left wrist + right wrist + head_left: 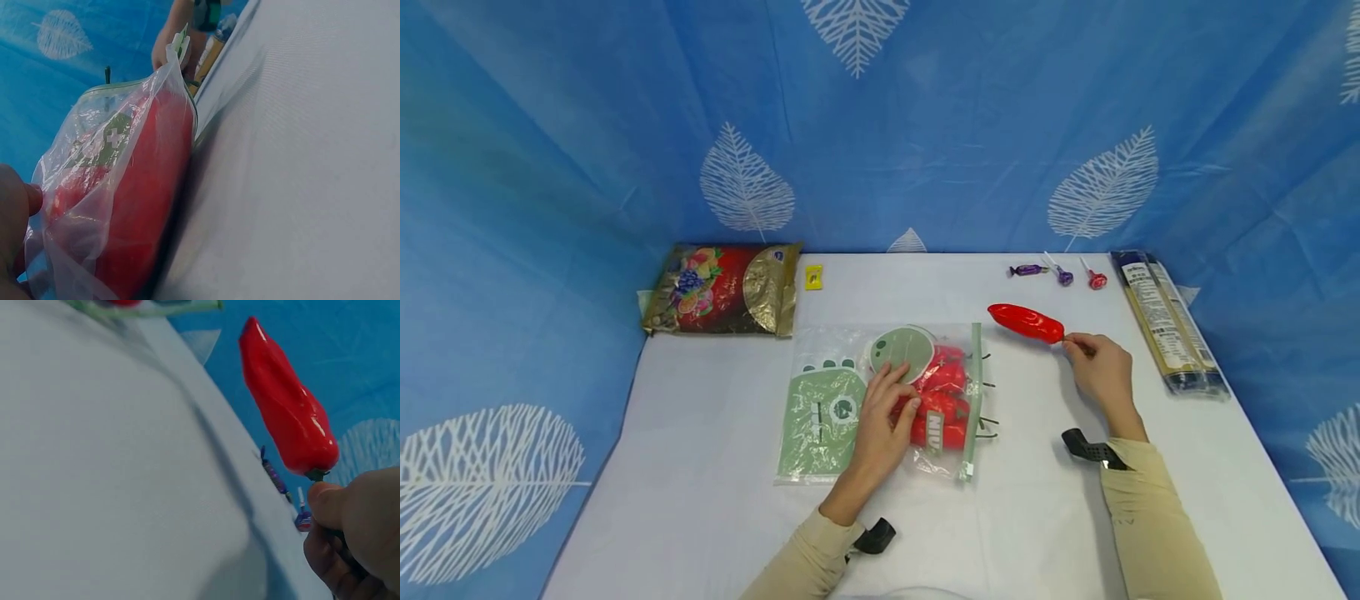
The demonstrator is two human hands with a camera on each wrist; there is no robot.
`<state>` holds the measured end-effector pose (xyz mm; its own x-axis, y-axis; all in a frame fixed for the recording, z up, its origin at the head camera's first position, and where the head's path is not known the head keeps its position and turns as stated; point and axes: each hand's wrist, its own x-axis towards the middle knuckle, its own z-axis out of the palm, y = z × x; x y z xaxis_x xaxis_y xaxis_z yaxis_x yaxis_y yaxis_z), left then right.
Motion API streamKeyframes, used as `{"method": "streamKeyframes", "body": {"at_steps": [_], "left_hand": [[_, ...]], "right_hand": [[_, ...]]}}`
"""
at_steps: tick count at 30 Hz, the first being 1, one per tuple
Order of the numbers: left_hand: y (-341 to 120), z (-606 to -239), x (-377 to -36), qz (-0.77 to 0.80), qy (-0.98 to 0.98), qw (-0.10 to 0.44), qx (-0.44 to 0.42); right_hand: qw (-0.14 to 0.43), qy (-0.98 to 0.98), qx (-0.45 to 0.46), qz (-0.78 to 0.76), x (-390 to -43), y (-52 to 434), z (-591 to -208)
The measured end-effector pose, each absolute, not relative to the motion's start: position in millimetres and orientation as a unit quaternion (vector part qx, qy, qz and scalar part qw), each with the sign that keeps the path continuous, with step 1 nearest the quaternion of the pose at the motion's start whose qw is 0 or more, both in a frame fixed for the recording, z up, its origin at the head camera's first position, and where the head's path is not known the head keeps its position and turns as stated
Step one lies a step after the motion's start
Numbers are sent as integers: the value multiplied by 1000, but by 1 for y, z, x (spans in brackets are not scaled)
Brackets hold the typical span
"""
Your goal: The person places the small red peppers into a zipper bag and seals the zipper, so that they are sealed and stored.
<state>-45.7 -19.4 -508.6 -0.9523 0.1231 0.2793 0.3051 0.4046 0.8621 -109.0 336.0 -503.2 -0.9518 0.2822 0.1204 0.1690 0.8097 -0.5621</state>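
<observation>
Right hand [1101, 371] pinches the dark stem of a glossy red plastic chili pepper [1026, 322] between thumb and fingertips; in the right wrist view the thumb [328, 503] sits right at the stem base, other fingers curled under. Pepper [284, 403] points away from the grip toward the left and slightly to the far side, just beyond the open end of the bag; whether it is lifted or touching the white tabletop [715, 433] I cannot tell. Right forearm in a beige sleeve comes in from the near edge, wrist bent slightly inward, black strap at the wrist. Left hand [887, 417] lies palm down on a clear zip-top plastic bag with green cartoon print [823, 417], fingers mostly straight, pressing the film flat, not clenched around anything. Under and just right of those fingers, inside the bag, sit more red chili peppers [943, 400], stems poking out toward the green zip strip on the side nearest the right hand. Left wrist view shows the bag film [112, 187] bulging over the red peppers, a fingertip touching it. Beyond the right hand: two wrapped lollipops [1078, 275] and a purple wrapped candy [1027, 270]; right of it a long dark packet of noodles [1165, 321]. Far left of the bag, a red-and-gold foil snack bag [722, 289] and a small yellow tag [813, 277].
</observation>
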Motion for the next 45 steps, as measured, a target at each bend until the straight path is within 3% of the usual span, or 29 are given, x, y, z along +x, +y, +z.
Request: {"method": "streamKeyframes", "body": {"at_steps": [6,12,20,37,45], "left_hand": [[-20,-509,-48,-535,-832,85,-120],[-20,-508,-51,-538,-830,90,-118],[-20,-507,-53,-536,-830,93,-122],[-18,-509,-52,-526,-835,94,-132],[-17,-512,-45,-523,-837,95,-129]], "right_hand": [[123,-945,-115,281,-73,326,-494],[143,-946,-92,277,-60,316,-493],[163,-940,-50,294,-72,298,-494],[151,-940,6,304,-105,261,-489],[152,-939,-34,308,-94,253,-487]]}}
